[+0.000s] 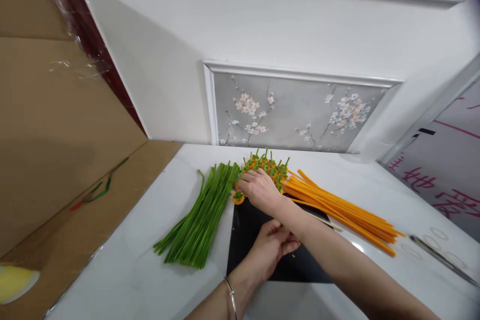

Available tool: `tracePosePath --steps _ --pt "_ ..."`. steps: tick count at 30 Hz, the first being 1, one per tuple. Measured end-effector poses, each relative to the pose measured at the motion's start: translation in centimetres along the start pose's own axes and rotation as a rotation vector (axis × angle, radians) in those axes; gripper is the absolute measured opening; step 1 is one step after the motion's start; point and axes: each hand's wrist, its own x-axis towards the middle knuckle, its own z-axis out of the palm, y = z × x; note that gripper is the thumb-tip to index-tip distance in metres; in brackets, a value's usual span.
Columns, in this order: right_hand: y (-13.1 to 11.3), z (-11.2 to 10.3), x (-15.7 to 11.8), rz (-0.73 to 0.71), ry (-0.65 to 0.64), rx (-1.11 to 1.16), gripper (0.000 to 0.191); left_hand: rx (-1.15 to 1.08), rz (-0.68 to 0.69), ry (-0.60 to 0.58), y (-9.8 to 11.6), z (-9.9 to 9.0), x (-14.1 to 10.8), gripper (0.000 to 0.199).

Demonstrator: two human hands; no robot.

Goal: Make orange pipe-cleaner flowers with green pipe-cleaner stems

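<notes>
My right hand [260,190] reaches across my left forearm to a cluster of small orange pieces with green tops and stalks [267,162]. Its fingers are bent down at the cluster's near left side, and what they hold, if anything, is hidden. One such orange piece [238,197] lies just below those fingers. My left hand [268,250], with a silver bangle [230,296] on the wrist, is above a black mat [243,230]. Its fingers are pressed together, and their contents cannot be made out.
A bundle of green pipe cleaners [202,220] lies left of the mat, orange pipe cleaners [341,207] to its right. A thin pale stick [322,220] lies partly under my right arm. Metal tweezers [442,259] and clear rings [438,233] are farther right. Cardboard [56,135] borders the left; a wall stands behind.
</notes>
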Motion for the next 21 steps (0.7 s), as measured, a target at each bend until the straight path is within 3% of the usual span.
tracePosePath --steps 11,15,21 --pt "0.4 1.6 0.8 -0.011 -0.04 -0.03 0.018 -0.039 -0.001 0.003 -0.3 -0.2 0.0 0.028" --pt "0.5 0.9 0.7 -0.001 -0.045 -0.008 0.014 -0.049 -0.01 0.007 -0.2 -0.3 0.2 0.028" --pt "1.4 -1.5 -1.9 0.06 0.075 0.094 0.025 -0.057 -0.032 0.048 0.2 -0.4 0.3 0.025"
